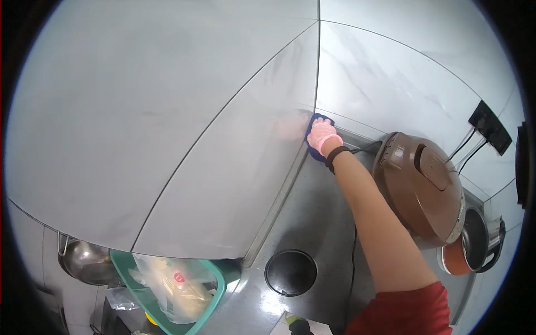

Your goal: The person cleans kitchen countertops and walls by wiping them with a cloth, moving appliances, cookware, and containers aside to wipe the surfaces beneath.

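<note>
My right hand [322, 135], in a pink glove with a dark band at the wrist, presses a dark blue cloth [317, 153] into the corner where the tiled walls meet the grey countertop [312, 195]. Its fingers lie stretched over the cloth, pointing up toward the wall, and part of the cloth is hidden beneath them. A faint pink reflection of the glove shows on the left wall. Just right of my forearm stands a brown rice cooker [416, 187] with its lid closed. My left hand is out of view.
A black round disc [290, 272] lies on the counter. Cords run behind the cooker to a black socket panel [489, 127]. Pots [474, 240] stand at the right. At lower left are a green bin [220, 287] with plastic bags and a hanging metal pan [86, 261].
</note>
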`<state>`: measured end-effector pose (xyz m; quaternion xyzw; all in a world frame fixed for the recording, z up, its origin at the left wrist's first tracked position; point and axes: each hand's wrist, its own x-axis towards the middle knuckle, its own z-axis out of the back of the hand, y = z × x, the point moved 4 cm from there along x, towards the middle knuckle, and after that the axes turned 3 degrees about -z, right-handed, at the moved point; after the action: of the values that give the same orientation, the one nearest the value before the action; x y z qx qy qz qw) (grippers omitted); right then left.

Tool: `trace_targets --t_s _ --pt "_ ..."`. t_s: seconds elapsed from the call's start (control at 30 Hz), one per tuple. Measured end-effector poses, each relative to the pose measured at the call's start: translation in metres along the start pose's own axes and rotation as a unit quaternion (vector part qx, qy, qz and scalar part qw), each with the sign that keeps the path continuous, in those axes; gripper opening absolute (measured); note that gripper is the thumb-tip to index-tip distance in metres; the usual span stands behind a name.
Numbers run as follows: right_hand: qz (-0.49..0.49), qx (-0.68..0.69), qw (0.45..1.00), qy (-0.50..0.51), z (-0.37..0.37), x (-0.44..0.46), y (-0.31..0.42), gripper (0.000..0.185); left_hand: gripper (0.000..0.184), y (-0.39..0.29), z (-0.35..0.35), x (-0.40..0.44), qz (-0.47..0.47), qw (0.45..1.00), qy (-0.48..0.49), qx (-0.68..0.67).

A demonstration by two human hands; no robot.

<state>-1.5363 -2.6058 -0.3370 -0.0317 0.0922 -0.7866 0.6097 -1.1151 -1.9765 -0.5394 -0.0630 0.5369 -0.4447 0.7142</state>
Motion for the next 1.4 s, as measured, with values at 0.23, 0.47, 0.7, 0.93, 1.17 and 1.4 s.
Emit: trace_targets --t_s 0.23,0.47,0.7,0.93,1.17,1.4 --pt "-0.043 -0.11 0.993 0.003 -0.041 -0.001 -0.017 0.051 0.036 0.005 -0.002 0.016 -0.025 1.0 0.002 -0.014" --pt "-0.097 -0.167 0.976 0.098 -0.064 -0.012 -0.076 0.023 0.036 0.016 0.001 0.021 -0.048 0.998 -0.005 -0.034" --pt "-0.046 -0.03 0.993 0.104 -0.03 -0.067 -0.051 0.028 0.036 0.012 0.005 0.032 -0.054 0.998 -0.006 -0.022" --pt "-0.076 0.544 0.815 -0.183 0.107 -0.053 -0.006 0.052 0.036 0.015 0.013 0.032 -0.035 0.999 -0.011 -0.039" --pt "0.034 0.463 0.863 -0.199 0.011 -0.189 0.082 0.051 0.037 0.027 0.016 0.033 -0.003 0.992 -0.02 -0.122" --pt "-0.09 0.455 0.835 -0.296 0.072 -0.106 0.032 0.043 0.037 0.052 0.01 0.037 0.048 0.966 -0.021 -0.254"
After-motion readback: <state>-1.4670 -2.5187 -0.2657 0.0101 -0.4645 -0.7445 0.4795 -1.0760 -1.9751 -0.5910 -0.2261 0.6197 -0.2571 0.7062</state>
